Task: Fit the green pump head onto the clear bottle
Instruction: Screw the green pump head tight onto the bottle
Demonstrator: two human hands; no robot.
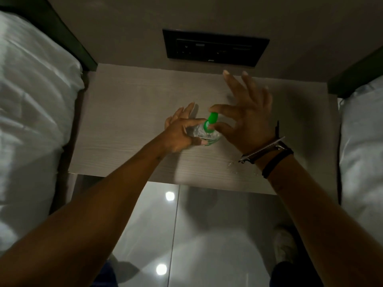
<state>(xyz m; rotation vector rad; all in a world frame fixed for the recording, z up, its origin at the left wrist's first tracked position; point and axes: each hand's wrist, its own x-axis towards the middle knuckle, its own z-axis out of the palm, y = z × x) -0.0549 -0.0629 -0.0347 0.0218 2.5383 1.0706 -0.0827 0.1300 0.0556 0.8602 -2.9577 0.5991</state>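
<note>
A small clear bottle [200, 131] stands on the pale wooden bedside table [132, 112], near its middle. My left hand [179, 134] wraps around the bottle's body from the left, thumb and fingers on it. The green pump head [211, 120] sits on top of the bottle at its neck. My right hand [246, 119] pinches the pump head between thumb and index finger, its other fingers spread upward. Much of the bottle is hidden by my fingers.
White bedding [31, 121] lies on the left and another bed [362, 141] on the right of the table. A black switch panel [214, 47] is set in the wall behind. Water drops [233, 166] lie near the table's front right. Glossy floor tiles [186, 235] lie below.
</note>
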